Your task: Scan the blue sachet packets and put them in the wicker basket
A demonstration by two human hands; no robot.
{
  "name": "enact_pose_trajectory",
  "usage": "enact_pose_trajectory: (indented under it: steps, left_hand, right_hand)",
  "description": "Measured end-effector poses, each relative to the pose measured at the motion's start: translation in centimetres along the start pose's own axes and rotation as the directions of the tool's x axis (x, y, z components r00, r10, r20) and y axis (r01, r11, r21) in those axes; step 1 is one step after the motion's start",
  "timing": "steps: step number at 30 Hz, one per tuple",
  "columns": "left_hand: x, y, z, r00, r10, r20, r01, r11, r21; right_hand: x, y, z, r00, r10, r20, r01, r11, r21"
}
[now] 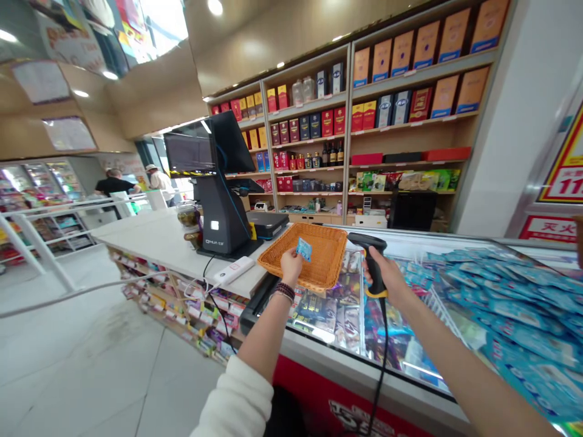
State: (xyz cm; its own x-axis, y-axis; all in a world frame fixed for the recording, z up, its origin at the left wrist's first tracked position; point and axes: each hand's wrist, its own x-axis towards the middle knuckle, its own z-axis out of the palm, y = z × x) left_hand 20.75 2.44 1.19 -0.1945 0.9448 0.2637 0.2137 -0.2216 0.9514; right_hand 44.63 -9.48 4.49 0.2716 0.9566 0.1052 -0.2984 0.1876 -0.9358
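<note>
My left hand (291,267) reaches over a shallow woven wicker basket (328,255), with its fingers on a small blue packet (303,249). The packet sits just above the basket's near part, and the basket rests at the edge of a glass-topped display case. My right hand (381,273) is wrapped around the grip of a black handheld barcode scanner (371,258) with yellow trim. The scanner's head points toward the packet, and its coiled black cord (381,376) hangs down past the case front.
A black two-screen POS terminal (223,206) stands on a white counter (159,240) left of the basket. A heap of blue packets (514,321) fills the case to the right. Shelves of boxed bottles rise behind. Two people (132,185) stand in the far aisle.
</note>
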Motion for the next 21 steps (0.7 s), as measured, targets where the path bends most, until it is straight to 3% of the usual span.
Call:
enact_pose_trajectory:
  steps: [3, 6, 9, 11, 14, 17, 21]
  left_hand:
    - [0.5, -0.4, -2.4, 0.997, 0.052, 0.058, -0.069, 0.941, 0.332]
    - [0.6, -0.6, -3.4, 0.978, 0.203, 0.050, -0.196, 0.801, 0.566]
    - [0.4, -0.6, -3.3, 0.920, 0.392, 0.011, -0.308, 0.705, 0.639]
    - [0.0, -0.6, -2.4, 0.890, 0.455, 0.034, -0.374, 0.684, 0.626]
    - [-1.4, -0.2, 0.3, 0.849, 0.509, 0.141, -0.499, 0.685, 0.531]
    - [-3.6, 1.0, 4.7, 0.797, 0.529, 0.291, -0.603, 0.719, 0.347]
    - [-7.7, 3.1, 12.1, 0.772, 0.481, 0.415, -0.547, 0.836, 0.049]
  right_hand:
    - [0.1, 0.4, 1.7, 0.999, 0.028, 0.020, -0.029, 0.999, 0.014]
    - [0.0, 0.8, 2.4, 0.998, 0.048, 0.037, -0.049, 0.999, 0.023]
    - [0.0, 0.8, 2.0, 0.998, 0.062, 0.024, -0.063, 0.998, 0.025]
    - [-0.1, 0.5, 1.0, 0.998, 0.066, -0.007, -0.066, 0.998, 0.023]
    - [-0.7, -0.5, -1.4, 0.996, 0.054, -0.073, -0.052, 0.998, 0.032]
    - [-1.6, -2.1, -4.8, 0.991, 0.012, -0.135, -0.006, 0.999, 0.047]
    - [-3.4, -4.6, -10.8, 0.974, -0.075, -0.214, 0.088, 0.995, 0.051]
